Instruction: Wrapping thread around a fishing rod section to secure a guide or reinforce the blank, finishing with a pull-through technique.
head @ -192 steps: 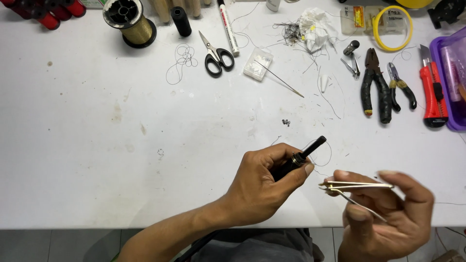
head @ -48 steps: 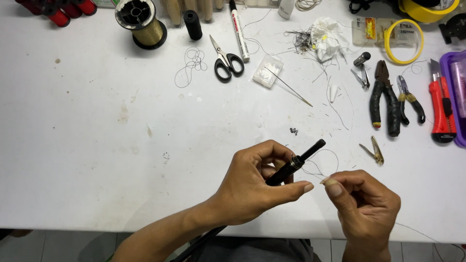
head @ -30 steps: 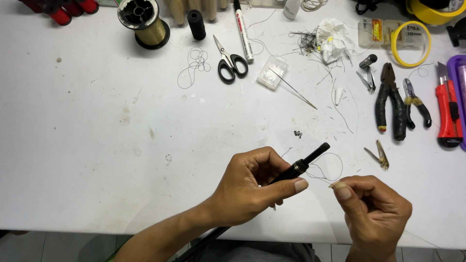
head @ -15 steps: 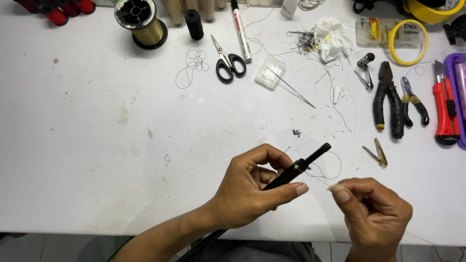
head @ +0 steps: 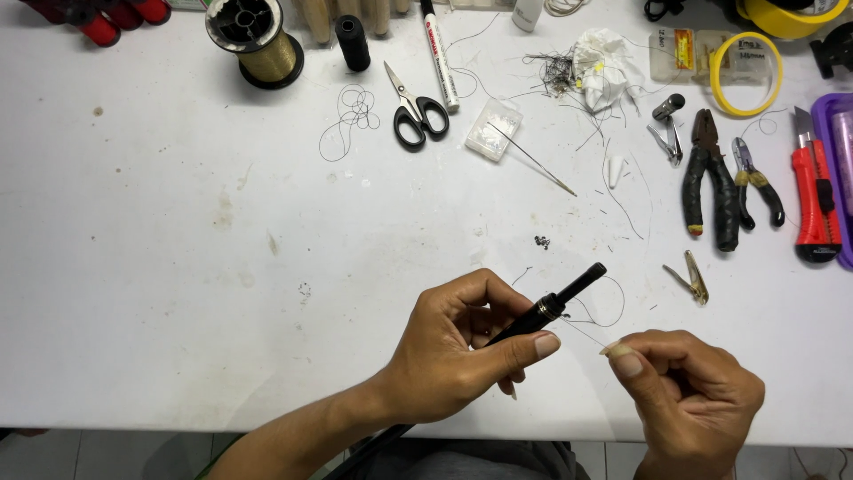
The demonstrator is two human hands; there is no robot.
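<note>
Tweezers now on table, one rod, two hands

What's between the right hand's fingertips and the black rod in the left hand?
In the head view, only a fine thread spans from the right hand to the black rod in the left hand; white table beneath.

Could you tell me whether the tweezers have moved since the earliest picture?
Yes. The tweezers left the right hand and now lie on the table, below the black pliers.
</note>
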